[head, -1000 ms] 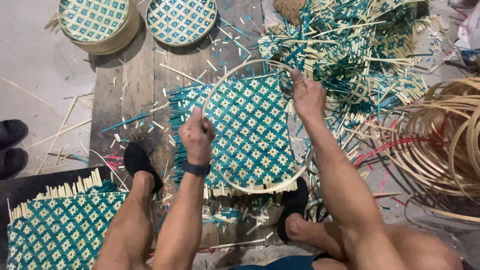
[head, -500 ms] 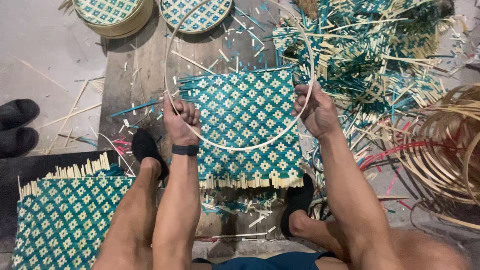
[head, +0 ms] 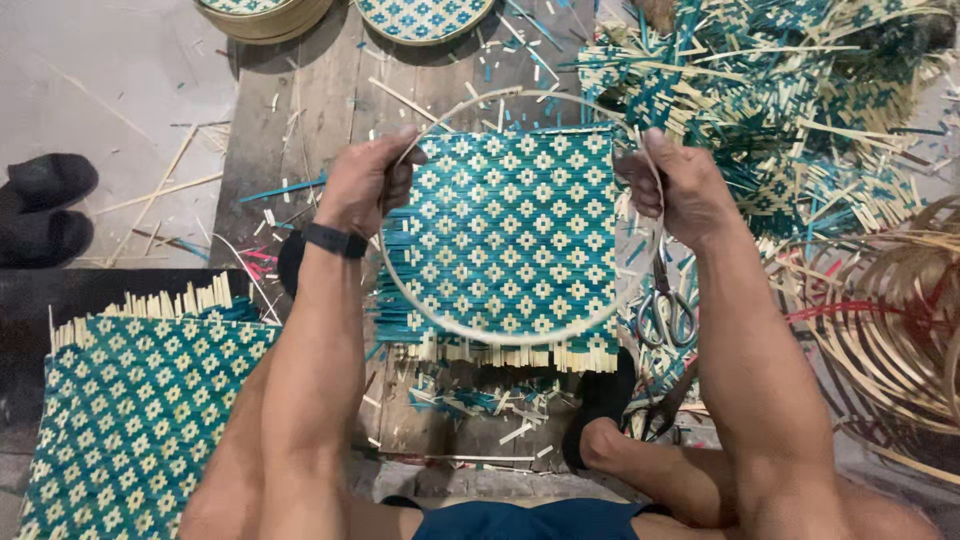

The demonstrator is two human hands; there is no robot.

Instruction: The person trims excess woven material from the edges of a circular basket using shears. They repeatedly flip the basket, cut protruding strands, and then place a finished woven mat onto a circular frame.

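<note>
A thin, pale bamboo hoop [head: 500, 335] is held over a square teal-and-cream woven bamboo mat [head: 510, 240] lying on the dark wooden board [head: 300, 110]. The hoop's left side is pinched in the closed left hand [head: 365, 185], its right side in the closed right hand [head: 680, 185]. The mat appears fully woven, its loose strip ends still projecting along the near edge; it has not yet been trimmed round or bound to the hoop. Two round finished trays [head: 425, 15] sit at the board's far edge. Scissors [head: 665, 310] lie at the right edge, perhaps partly buried in offcuts. A second woven mat [head: 130, 420] lies off the board's near-left corner.
</note>
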